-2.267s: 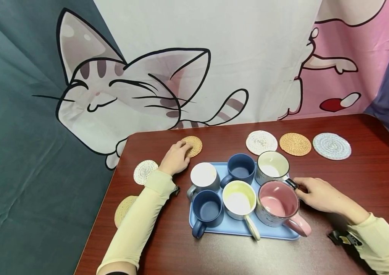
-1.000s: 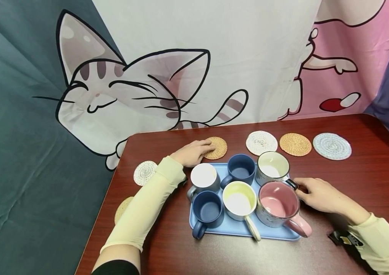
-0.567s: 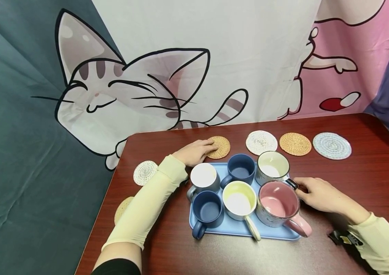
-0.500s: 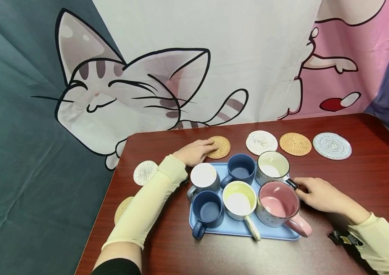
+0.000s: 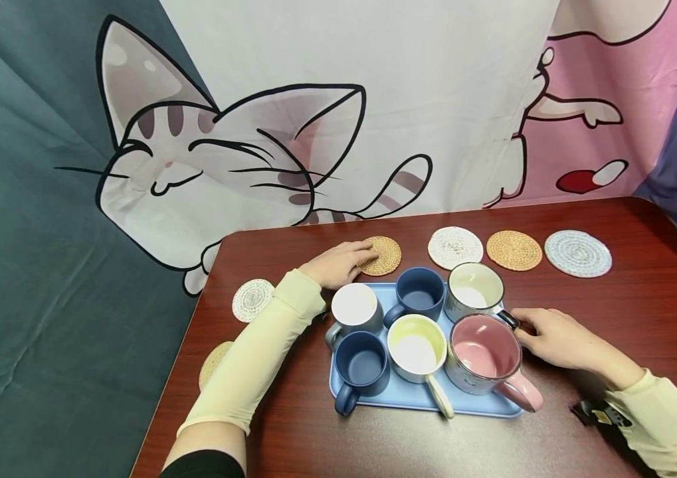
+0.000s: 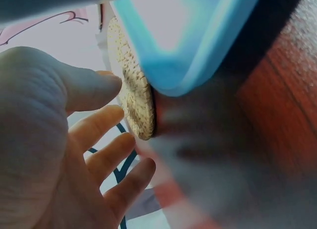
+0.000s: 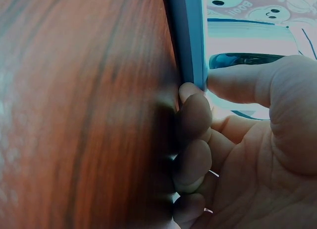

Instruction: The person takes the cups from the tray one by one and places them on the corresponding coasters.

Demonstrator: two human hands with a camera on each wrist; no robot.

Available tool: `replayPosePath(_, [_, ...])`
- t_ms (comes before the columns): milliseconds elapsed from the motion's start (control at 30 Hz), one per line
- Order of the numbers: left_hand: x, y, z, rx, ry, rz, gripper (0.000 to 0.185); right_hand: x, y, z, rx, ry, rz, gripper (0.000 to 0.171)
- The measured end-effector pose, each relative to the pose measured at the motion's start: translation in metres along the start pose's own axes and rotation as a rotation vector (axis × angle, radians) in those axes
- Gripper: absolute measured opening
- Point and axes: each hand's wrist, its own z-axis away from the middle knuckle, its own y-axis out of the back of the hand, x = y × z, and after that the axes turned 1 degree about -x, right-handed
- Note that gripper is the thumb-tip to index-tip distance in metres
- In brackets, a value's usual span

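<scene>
My left hand [image 5: 338,263] is at the left edge of a tan woven coaster [image 5: 385,256] behind the tray. In the left wrist view its fingers are loosely extended beside the coaster [image 6: 132,85], and its thumb is close to the coaster's face. Whether any fingertip touches is hard to tell. My right hand [image 5: 559,338] is at the right side of a blue tray [image 5: 386,400]. In the right wrist view the thumb and curled fingers pinch the tray's rim [image 7: 192,45]. A black-handled white mug [image 5: 474,292] and a pink mug [image 5: 485,355] stand beside that hand.
Also on the tray are a grey mug [image 5: 355,309], two navy mugs and a yellow-lined cup [image 5: 416,348]. Along the back right lie white [image 5: 455,248], tan [image 5: 514,251] and pale blue [image 5: 578,253] coasters. Two more coasters lie by the left arm.
The left hand has slid the tan coaster right along the back of the table, toward the white one. It has stayed put for the last half second. The right hand has not moved.
</scene>
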Motion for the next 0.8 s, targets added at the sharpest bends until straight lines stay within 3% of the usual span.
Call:
replayPosePath(333, [-0.004, 0.001, 0.02, 0.096, 0.072, 0.029, 0.047, 0.0, 0.0, -0.001, -0.007, -0.004, 0.009, 0.027])
replayPosePath(567, [-0.005, -0.004, 0.044, 0.213, 0.187, 0.041, 0.039, 0.0, 0.0, 0.0, -0.005, -0.006, 0.004, 0.027])
replayPosePath(800, [-0.005, -0.01, 0.076, 0.289, 0.309, -0.016, 0.029, 0.0, 0.0, 0.0, 0.0, 0.008, 0.005, 0.026])
